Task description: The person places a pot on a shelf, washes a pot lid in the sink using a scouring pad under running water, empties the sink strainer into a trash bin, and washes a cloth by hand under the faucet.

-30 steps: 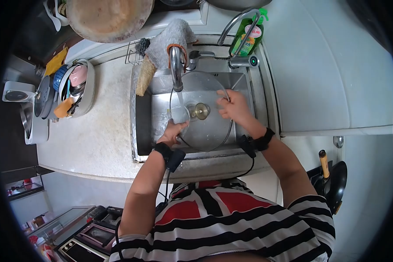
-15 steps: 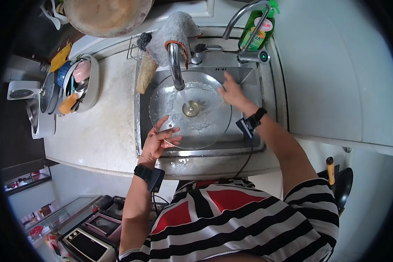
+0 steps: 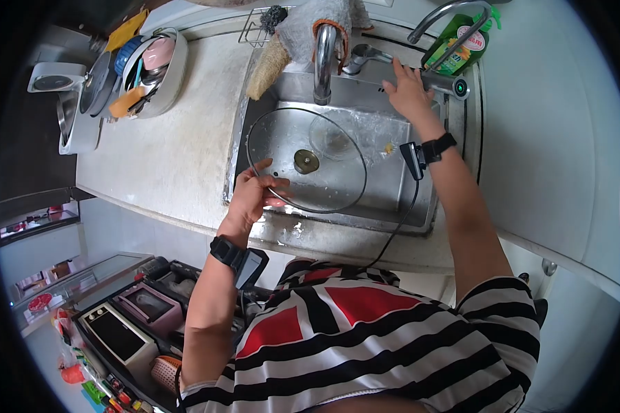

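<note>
My left hand (image 3: 257,189) is closed on the near left rim of a clear glass pot lid (image 3: 306,161) with a round metal knob. The lid is tilted over the steel sink (image 3: 413,199), with wet drops around it. My right hand (image 3: 412,96) is at the back right of the sink, fingers stretched out and fingertips at the end of the faucet lever (image 3: 372,55). Whether they touch it is hard to tell. Above the lid the curved faucet (image 3: 324,69) shows no water stream.
A grey cloth (image 3: 300,38) hangs over the faucet, beside a loofah (image 3: 269,67) and a dark scrubber (image 3: 273,16). A green soap bottle (image 3: 458,45) stands behind a second tap (image 3: 448,85). At left, a white basin (image 3: 176,82) holds dishes on the counter (image 3: 158,151).
The water stream from the faucet has stopped. My right hand has moved from the sink's right side back to the faucet lever. My left hand has tilted the lid.
</note>
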`<state>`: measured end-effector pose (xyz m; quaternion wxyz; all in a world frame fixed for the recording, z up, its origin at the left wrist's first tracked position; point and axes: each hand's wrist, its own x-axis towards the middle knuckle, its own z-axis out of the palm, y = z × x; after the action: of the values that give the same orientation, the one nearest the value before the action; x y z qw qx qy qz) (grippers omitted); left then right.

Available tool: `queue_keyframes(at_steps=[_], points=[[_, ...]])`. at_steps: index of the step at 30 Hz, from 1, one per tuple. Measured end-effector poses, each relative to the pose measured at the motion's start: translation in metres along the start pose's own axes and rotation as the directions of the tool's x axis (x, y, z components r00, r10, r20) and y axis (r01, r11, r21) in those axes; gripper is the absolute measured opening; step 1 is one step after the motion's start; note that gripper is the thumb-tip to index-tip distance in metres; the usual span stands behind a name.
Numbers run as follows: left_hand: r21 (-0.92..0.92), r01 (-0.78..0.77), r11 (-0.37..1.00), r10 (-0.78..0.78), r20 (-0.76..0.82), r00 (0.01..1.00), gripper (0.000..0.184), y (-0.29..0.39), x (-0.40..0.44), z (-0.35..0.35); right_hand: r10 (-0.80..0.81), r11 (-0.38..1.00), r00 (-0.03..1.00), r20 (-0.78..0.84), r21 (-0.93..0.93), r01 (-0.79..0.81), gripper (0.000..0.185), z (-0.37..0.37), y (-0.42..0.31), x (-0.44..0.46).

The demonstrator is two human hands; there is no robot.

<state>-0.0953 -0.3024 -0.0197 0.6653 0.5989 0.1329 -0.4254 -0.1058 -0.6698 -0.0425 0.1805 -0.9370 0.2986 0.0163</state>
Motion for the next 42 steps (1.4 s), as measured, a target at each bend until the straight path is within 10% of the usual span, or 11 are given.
queue_keyframes(at_steps=[4, 6, 10, 16, 18, 24, 26, 27, 36, 38, 42], points=[[0.016, 0.016, 1.0, -0.016, 0.016, 1.0, 0.054, -0.003, 0.001, -0.006, -0.052, 0.905, 0.999, 0.016, 0.424, 0.041, 0.051, 0.056, 0.05, -0.007], [-0.215, 0.131, 0.968, -0.123, 0.05, 0.991, 0.053, -0.007, 0.004, -0.011, 0.209, 0.603, 0.869, 0.45, 0.64, -0.476, 0.04, 0.051, 0.048, -0.049], [-0.496, 0.28, 0.822, -0.208, 0.196, 0.958, 0.043, -0.024, 0.0, -0.015, -0.044, 0.274, 0.621, 0.783, 0.607, -0.746, 0.037, 0.089, 0.052, -0.115], [-0.644, 0.449, 0.62, -0.271, 0.362, 0.892, 0.037, -0.043, -0.015, 0.015, -0.667, -0.365, 0.549, 0.504, 0.422, -0.83, 0.056, 0.085, -0.01, -0.149], [-0.675, 0.392, 0.625, -0.204, 0.343, 0.917, 0.034, -0.057, -0.015, 0.023, -0.518, -0.449, 0.642, 0.565, 0.459, -0.766, 0.057, 0.1, -0.01, -0.153], [-0.702, 0.403, 0.587, 0.062, 0.536, 0.842, 0.042, -0.063, -0.042, 0.035, -0.669, -0.364, 0.553, 0.496, 0.429, -0.827, 0.03, 0.118, 0.01, -0.124], [-0.577, 0.419, 0.701, -0.053, 0.544, 0.838, 0.057, -0.081, -0.018, 0.043, -0.139, -0.278, 0.792, 0.594, 0.745, -0.607, 0.037, 0.104, -0.008, -0.129], [-0.491, 0.429, 0.759, -0.106, 0.556, 0.825, 0.064, -0.087, -0.013, 0.038, -0.275, -0.289, 0.771, 0.574, 0.716, -0.636, 0.036, 0.128, 0.028, -0.104], [0.102, -0.147, 0.984, 0.135, 0.115, 0.984, 0.075, -0.083, -0.147, -0.071, -0.496, -0.065, 0.668, 0.554, 0.744, -0.665, 0.024, 0.045, 0.001, -0.13], [0.148, -0.161, 0.976, 0.158, 0.036, 0.987, 0.067, -0.097, -0.177, -0.101, -0.049, 0.085, 0.925, 0.377, 0.924, -0.372, 0.041, 0.033, -0.011, -0.152], [0.207, -0.163, 0.965, 0.185, -0.092, 0.978, 0.062, -0.142, -0.232, -0.142, -0.017, 0.348, 0.983, 0.182, 0.923, -0.165, 0.04, -0.008, -0.054, -0.208]])
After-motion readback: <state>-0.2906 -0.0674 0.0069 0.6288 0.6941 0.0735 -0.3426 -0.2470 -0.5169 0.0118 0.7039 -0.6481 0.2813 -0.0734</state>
